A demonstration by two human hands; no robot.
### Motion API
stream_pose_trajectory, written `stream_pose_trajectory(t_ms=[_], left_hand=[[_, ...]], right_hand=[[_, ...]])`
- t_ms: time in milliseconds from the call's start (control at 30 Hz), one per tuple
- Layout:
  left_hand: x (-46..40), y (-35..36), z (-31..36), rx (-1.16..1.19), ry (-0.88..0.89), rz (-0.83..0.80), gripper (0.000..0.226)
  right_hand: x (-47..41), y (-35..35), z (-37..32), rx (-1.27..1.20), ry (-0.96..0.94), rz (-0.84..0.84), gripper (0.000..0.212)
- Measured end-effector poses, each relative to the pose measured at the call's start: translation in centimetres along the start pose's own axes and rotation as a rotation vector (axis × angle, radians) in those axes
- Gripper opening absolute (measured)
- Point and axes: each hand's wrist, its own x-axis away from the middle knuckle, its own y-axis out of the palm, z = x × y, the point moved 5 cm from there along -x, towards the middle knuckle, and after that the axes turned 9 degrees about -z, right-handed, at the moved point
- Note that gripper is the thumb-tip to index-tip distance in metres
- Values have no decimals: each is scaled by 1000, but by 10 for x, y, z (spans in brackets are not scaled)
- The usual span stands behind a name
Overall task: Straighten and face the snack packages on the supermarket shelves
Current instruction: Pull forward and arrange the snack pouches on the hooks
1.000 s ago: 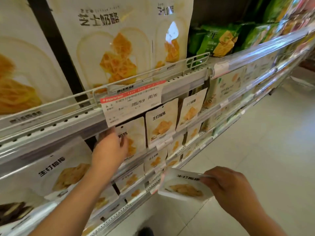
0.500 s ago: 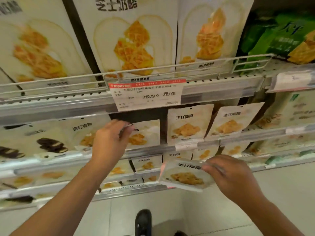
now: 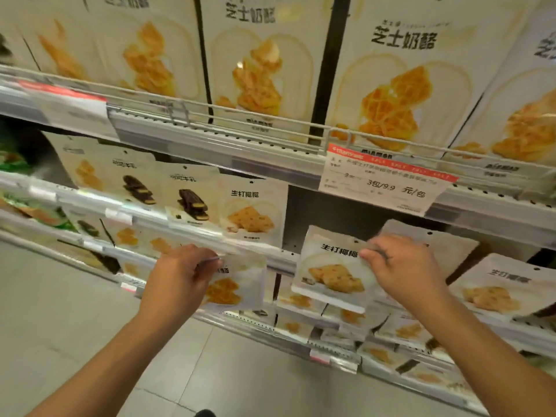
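Observation:
My left hand (image 3: 177,278) pinches the top left corner of a white snack packet (image 3: 237,284) printed with yellow biscuits, held in front of the shelf rail (image 3: 192,236). My right hand (image 3: 400,266) pinches the top right corner of a second white cracker packet (image 3: 328,272), tilted just below the dark gap (image 3: 307,218) in the middle shelf. An upright cracker packet (image 3: 252,209) stands left of that gap. More of the same packets (image 3: 496,290) lean on the right.
Large cream waffle bags (image 3: 258,61) fill the top shelf behind a wire rail. A red-and-white price tag (image 3: 382,182) hangs from the top shelf edge. Dark-biscuit packets (image 3: 186,197) stand at left. Lower shelves (image 3: 331,326) hold several small packets. Grey floor tiles (image 3: 75,311) lie below.
The view has swung left along the shelf. My left hand has pulled a packet out in front of the rail. My right hand has lifted its packet toward the shelf gap.

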Motion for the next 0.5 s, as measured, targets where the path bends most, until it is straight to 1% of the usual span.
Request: stream_pose_trajectory(t_ms=[100, 167, 233, 300, 367, 433, 467, 500], left_hand=[[11, -5, -17, -20, -31, -7, 3], [17, -7, -26, -34, -40, 1, 5], [22, -10, -32, -48, -44, 0, 10], [24, -13, -37, -46, -57, 0, 13], [24, -18, -42, -33, -63, 10, 11], [24, -21, -46, -25, -70, 10, 10], [25, -22, -48, -25, -76, 6, 11], [25, -23, -50, -24, -80, 2, 12]], right_hand=[[-24, 5, -2, 12, 64, -32, 13], [-37, 12, -6, 69, 89, -52, 16], [-49, 14, -9, 120, 150, -51, 22], [-60, 15, -7, 107, 232, -65, 26], [-69, 13, -7, 97, 273, -48, 24], [-77, 12, -5, 197, 263, -36, 18], [-79, 15, -1, 192, 302, -79, 14], [-81, 21, 3, 154, 375, -179, 16]])
